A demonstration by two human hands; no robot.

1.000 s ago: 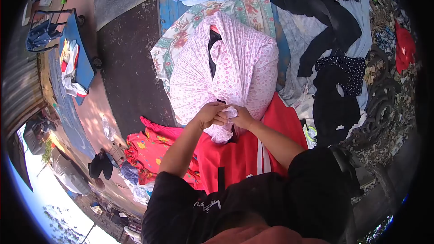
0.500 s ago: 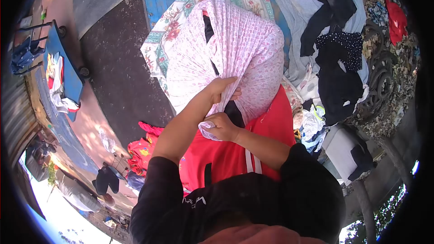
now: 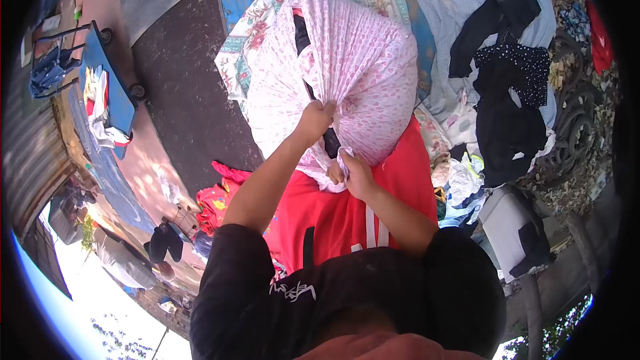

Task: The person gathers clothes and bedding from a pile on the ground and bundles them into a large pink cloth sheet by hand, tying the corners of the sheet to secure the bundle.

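A large round bundle (image 3: 373, 60) wrapped in white cloth with a pink pattern fills the middle of the view. Dark material shows through a slit on its left side. My left hand (image 3: 316, 121) is closed on the gathered cloth near the bundle's centre. Just below and to the right, my right hand (image 3: 353, 173) grips a twisted end of the same cloth. Beneath the bundle's near side lies red fabric (image 3: 320, 217) with white stripes, close against my body.
Floral cloth (image 3: 267, 17) lies under the bundle. Black garments (image 3: 510, 133) are spread at the right. A blue cart (image 3: 120, 103) with clothes stands at the left, and a grey boxy object (image 3: 510, 227) at the lower right.
My left hand has moved slightly left and is now closed round the cloth. My right hand has shifted right and a little up with the cloth end. The slit's lower part shows more dark material.
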